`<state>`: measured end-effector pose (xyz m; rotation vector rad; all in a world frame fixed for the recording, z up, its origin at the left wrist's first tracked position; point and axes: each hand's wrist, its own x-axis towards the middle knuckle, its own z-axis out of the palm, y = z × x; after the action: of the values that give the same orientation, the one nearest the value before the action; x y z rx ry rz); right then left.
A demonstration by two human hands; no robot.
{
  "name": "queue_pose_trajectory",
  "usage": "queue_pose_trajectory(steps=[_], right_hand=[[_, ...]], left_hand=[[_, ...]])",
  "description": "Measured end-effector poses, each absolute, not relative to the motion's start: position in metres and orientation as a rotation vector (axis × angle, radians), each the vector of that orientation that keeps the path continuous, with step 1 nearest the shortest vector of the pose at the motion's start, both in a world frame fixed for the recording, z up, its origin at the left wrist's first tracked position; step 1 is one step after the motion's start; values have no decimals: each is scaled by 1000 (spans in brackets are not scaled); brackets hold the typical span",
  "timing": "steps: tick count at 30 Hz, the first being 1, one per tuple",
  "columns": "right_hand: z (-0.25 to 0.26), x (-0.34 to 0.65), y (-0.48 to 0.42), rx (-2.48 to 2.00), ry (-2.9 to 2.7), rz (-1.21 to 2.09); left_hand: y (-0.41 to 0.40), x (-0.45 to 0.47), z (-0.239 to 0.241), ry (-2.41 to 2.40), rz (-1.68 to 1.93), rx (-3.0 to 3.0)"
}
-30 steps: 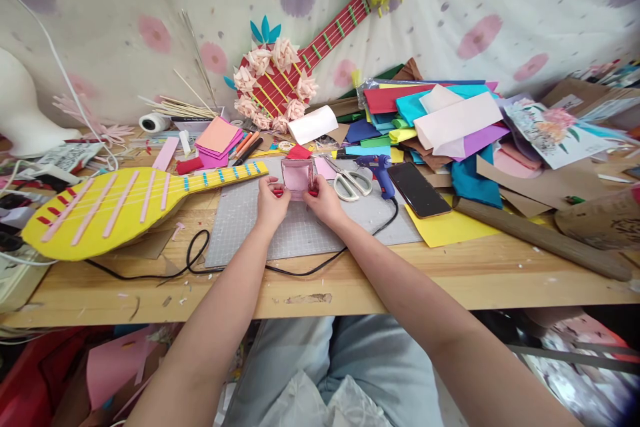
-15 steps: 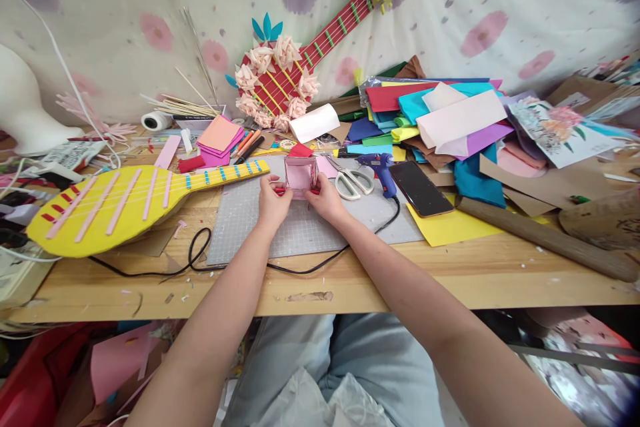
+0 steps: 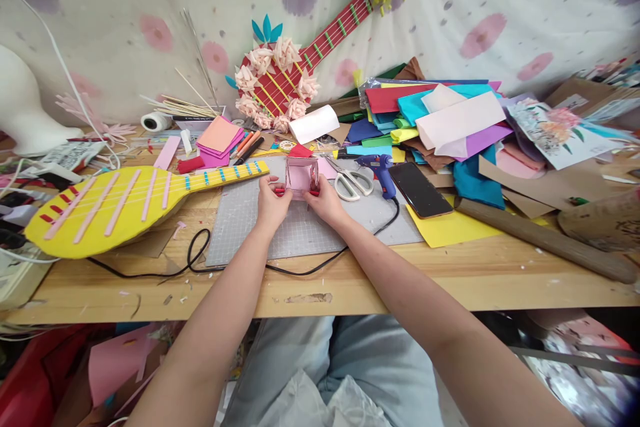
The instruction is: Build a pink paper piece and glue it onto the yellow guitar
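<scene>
A small pink open-topped box [image 3: 301, 175] is held over the grey cutting mat [image 3: 300, 233]. My left hand [image 3: 273, 202] grips its left side, and my right hand [image 3: 326, 200] grips its right side. Small red bits show at the fingertips of both hands; some may be painted nails, I cannot tell. Just right of my right hand lie white-handled scissors [image 3: 353, 183]. Beyond them a blue glue gun [image 3: 380, 172] rests on the mat, its black cord running under my forearms.
A yellow cardboard lute [image 3: 125, 207] lies at left. Behind stands a red guitar [image 3: 280, 90] with paper roses. A phone [image 3: 421, 189] lies on yellow paper [image 3: 457, 227]. Coloured paper [image 3: 460, 117] is piled back right, with a brown stick [image 3: 545, 240] in front.
Both hands stay on the pink box, which has shifted or tilted very slightly. Nothing else has visibly moved apart from a small shift of the view.
</scene>
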<state>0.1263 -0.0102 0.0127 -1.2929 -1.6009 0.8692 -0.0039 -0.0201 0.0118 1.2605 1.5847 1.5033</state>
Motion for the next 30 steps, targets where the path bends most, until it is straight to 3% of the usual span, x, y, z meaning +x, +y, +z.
queue_pose_trajectory(steps=[30], right_hand=[[2,127,-4,-1089,-1535,1138]], left_hand=[[-19,-6,11,1507,1464,1148]])
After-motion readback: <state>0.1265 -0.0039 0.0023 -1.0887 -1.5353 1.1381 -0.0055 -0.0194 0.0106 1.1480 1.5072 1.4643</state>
